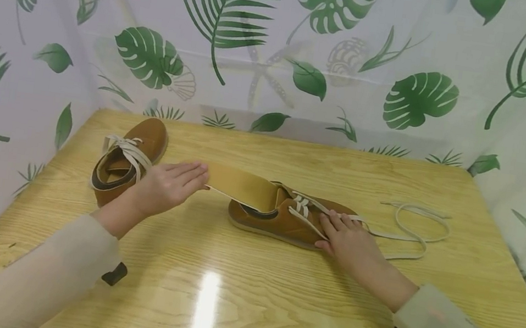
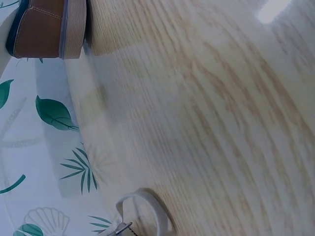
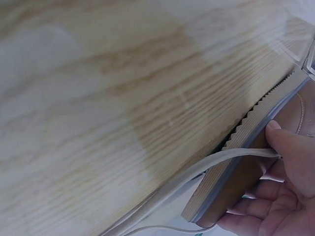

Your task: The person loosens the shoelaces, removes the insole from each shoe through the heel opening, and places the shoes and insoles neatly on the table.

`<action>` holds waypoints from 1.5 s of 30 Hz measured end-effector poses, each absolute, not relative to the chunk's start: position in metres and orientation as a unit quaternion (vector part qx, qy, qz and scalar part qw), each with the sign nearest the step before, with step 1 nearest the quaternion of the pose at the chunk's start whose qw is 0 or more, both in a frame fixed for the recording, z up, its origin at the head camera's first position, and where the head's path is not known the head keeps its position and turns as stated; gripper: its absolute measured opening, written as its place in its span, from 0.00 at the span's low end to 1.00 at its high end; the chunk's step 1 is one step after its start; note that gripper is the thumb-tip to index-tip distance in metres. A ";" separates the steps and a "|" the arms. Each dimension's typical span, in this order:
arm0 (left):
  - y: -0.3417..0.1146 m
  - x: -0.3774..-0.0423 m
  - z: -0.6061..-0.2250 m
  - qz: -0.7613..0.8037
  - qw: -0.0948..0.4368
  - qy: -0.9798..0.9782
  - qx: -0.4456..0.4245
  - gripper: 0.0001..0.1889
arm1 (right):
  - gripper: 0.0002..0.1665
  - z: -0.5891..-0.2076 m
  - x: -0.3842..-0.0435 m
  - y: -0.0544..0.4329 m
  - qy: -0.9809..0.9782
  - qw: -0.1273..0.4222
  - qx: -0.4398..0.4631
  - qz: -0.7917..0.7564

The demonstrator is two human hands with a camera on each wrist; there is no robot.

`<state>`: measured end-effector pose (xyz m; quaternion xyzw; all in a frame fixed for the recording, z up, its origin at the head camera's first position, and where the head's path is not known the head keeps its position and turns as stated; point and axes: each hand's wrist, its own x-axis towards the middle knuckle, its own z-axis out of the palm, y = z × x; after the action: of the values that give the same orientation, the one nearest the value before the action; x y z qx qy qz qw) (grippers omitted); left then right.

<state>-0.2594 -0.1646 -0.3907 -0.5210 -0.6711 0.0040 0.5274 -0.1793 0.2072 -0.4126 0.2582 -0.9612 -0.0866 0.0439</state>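
We see the left hand (image 1: 167, 185) pinching one end of a tan insole (image 1: 240, 183) between fingers and thumb; the right hand (image 1: 351, 248) grips the toe of a brown shoe (image 1: 292, 226), its thumb on the near side. The insole's other end sits in the shoe's opening, at mid-table, and its middle spans the gap to the left hand. Past the toe, a loose lace (image 1: 410, 239) curls toward the table's right edge. To the left, just beyond the left wrist, a second shoe (image 1: 151, 135) stands near the left edge, its toe toward the far edge. Wood shows between the shoes and runs wide in front of both. We note smooth brown uppers, flat pale laces, a ridged sole and the insole's thin white rim. The table (image 1: 170, 262) has wavy yellow grain; leaf-printed cloth (image 1: 353, 87) rises behind.
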 end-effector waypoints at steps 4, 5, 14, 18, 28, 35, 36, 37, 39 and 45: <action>-0.170 -0.254 -0.389 0.002 0.529 -0.677 -0.512 0.12 | 0.32 -0.412 -0.180 0.206 -0.962 0.040 0.255 -0.089; -0.173 -0.253 -0.388 -0.001 0.530 -0.678 -0.510 0.12 | 0.32 -0.412 -0.180 0.205 -0.962 0.039 0.256 -0.088; -0.199 -0.235 -0.375 -0.032 0.549 -0.679 -0.486 0.12 | 0.33 -0.409 -0.180 0.204 -0.965 0.014 0.249 -0.078; -0.208 -0.226 -0.367 -0.043 0.573 -0.665 -0.477 0.12 | 0.33 -0.409 -0.178 0.207 -0.966 0.010 0.243 -0.084; -0.240 -0.201 -0.368 -0.052 0.558 -0.666 -0.493 0.11 | 0.32 -0.410 -0.181 0.203 -0.964 0.020 0.250 -0.085; -0.269 -0.188 -0.382 -0.065 0.529 -0.685 -0.497 0.12 | 0.32 -0.409 -0.181 0.202 -0.962 0.028 0.257 -0.090; -0.272 -0.187 -0.385 -0.068 0.525 -0.687 -0.497 0.13 | 0.32 -0.409 -0.181 0.202 -0.961 0.030 0.258 -0.091; -0.275 -0.185 -0.388 -0.069 0.523 -0.689 -0.497 0.13 | 0.32 -0.409 -0.181 0.202 -0.961 0.031 0.260 -0.092; -0.279 -0.181 -0.393 -0.072 0.517 -0.694 -0.496 0.15 | 0.32 -0.408 -0.181 0.202 -0.960 0.032 0.261 -0.094; -0.295 -0.174 -0.409 -0.064 0.483 -0.713 -0.504 0.17 | 0.32 -0.406 -0.181 0.201 -0.962 0.021 0.257 -0.084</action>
<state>-0.1736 -0.2948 -0.4087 -0.5039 -0.7133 -0.0644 0.4828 -0.1807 0.2013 -0.4064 0.2574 -0.9624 -0.0843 0.0211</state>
